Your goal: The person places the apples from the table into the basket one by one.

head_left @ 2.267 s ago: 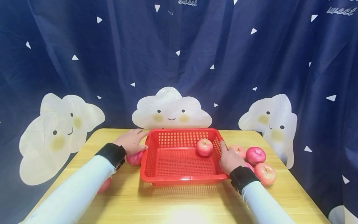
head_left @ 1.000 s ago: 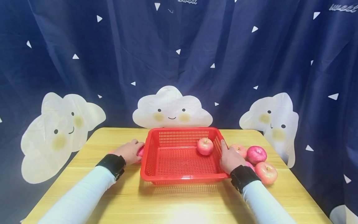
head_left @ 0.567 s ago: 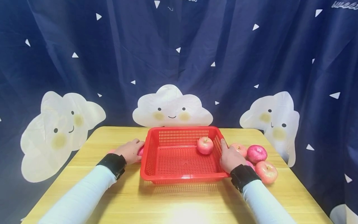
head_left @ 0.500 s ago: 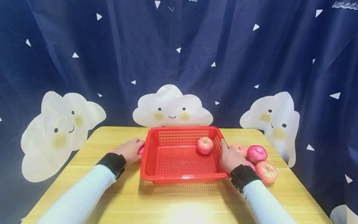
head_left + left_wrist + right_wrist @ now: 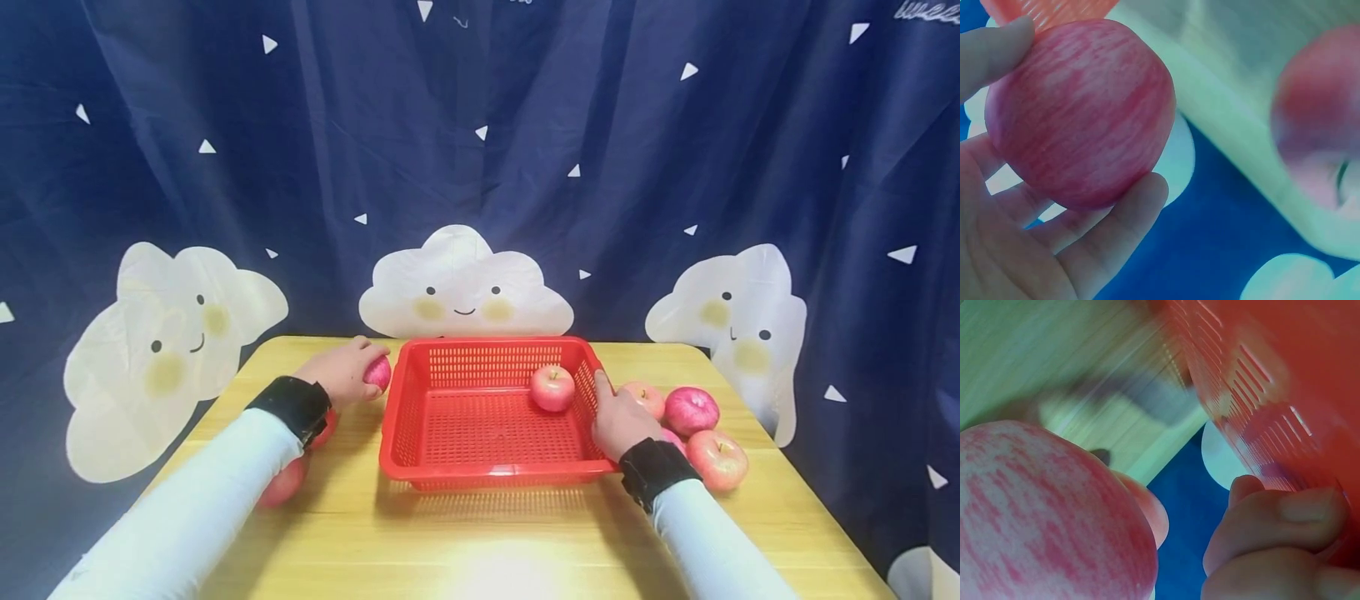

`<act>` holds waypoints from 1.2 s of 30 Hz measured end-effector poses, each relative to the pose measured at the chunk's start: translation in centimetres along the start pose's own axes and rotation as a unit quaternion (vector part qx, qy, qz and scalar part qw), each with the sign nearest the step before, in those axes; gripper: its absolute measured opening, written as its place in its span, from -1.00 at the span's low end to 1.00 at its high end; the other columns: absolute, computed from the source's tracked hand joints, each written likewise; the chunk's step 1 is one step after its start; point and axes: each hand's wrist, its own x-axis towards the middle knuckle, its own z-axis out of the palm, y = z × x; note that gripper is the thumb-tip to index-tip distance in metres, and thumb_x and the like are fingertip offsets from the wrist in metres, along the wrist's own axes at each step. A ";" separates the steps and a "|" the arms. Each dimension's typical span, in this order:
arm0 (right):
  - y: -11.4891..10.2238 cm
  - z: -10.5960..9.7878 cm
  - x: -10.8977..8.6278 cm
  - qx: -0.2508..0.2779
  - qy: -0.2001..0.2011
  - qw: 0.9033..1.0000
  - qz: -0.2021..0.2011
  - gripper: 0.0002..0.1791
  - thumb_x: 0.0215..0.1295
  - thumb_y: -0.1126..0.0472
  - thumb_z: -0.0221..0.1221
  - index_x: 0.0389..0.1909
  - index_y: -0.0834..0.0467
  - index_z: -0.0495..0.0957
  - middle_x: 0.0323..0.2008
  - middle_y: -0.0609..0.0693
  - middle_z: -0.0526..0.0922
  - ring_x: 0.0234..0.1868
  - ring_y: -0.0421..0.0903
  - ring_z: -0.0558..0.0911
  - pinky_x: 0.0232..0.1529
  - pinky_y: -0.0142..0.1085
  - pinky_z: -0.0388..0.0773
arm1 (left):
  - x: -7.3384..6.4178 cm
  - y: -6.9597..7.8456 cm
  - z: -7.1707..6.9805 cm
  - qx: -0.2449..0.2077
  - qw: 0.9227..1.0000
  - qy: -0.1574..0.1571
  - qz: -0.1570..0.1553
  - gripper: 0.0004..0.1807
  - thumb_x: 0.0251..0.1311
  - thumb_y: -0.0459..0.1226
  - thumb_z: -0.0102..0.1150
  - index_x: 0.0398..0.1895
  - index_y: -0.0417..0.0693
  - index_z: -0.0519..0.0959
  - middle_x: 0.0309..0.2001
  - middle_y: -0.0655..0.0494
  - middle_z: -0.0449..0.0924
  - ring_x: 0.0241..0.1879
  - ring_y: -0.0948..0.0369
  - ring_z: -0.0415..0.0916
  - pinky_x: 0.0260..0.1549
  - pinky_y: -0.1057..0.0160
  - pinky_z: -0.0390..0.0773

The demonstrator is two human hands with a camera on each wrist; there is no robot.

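Observation:
My left hand (image 5: pixel 339 372) holds a pink-red apple (image 5: pixel 379 373) just beyond the left side of a red plastic basket (image 5: pixel 502 470). In the left wrist view, thumb and fingers grip this apple (image 5: pixel 1082 115) from opposite sides. At the basket's right wall my right hand (image 5: pixel 624 423) grips the rim; the right wrist view has its bent fingers (image 5: pixel 1272 519) against the red plastic. One apple (image 5: pixel 552 388) sits inside the basket, towards the right.
Partly behind the left arm lie two more apples, one nearer (image 5: pixel 287 483) and one farther (image 5: pixel 326 429). Several apples (image 5: pixel 717 460) cluster right of the basket, beside the right hand. The wooden table (image 5: pixel 420 542) ends at a dark blue curtain (image 5: pixel 480 183).
The left hand has come up from low beside the basket with an apple in its grip, moving slightly away towards the table's back. The right hand and basket stay put.

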 end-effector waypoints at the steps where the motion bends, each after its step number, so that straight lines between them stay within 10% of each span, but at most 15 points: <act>1: 0.0 0.0 0.0 0.000 0.000 1.000 0.000 -0.16 0.49 0.15 0.09 0.63 0.11 -0.13 0.20 0.43 0.41 -0.02 0.27 0.59 -0.29 0.00 0.65 | 0.0 0.1 -0.4 -0.001 1.000 0.000 0.000 -0.14 0.00 -0.07 0.53 0.42 0.06 0.41 0.15 -0.13 0.45 0.01 -0.12 0.54 -0.09 -0.16 0.64; 16: 0.1 0.1 0.1 -0.028 0.026 0.999 -0.019 -0.17 0.44 0.19 0.10 0.62 0.16 -0.08 0.09 0.42 0.47 -0.09 0.23 0.61 -0.21 0.12 0.66 | 1.7 3.3 -3.8 0.045 0.997 0.038 0.048 -0.32 0.02 -0.04 0.51 0.26 0.10 0.52 0.01 0.00 0.52 -0.09 -0.01 0.54 -0.17 -0.06 0.64; 36: 0.1 0.4 0.2 -0.045 0.042 0.998 -0.032 -0.16 0.41 0.19 0.15 0.60 0.18 -0.03 0.02 0.39 0.52 -0.06 0.23 0.60 -0.21 0.14 0.67 | 5.4 9.6 -3.0 0.079 0.985 0.037 0.149 -0.18 0.03 -0.03 0.54 0.38 0.01 0.45 0.15 -0.08 0.48 0.07 -0.03 0.53 0.08 0.04 0.60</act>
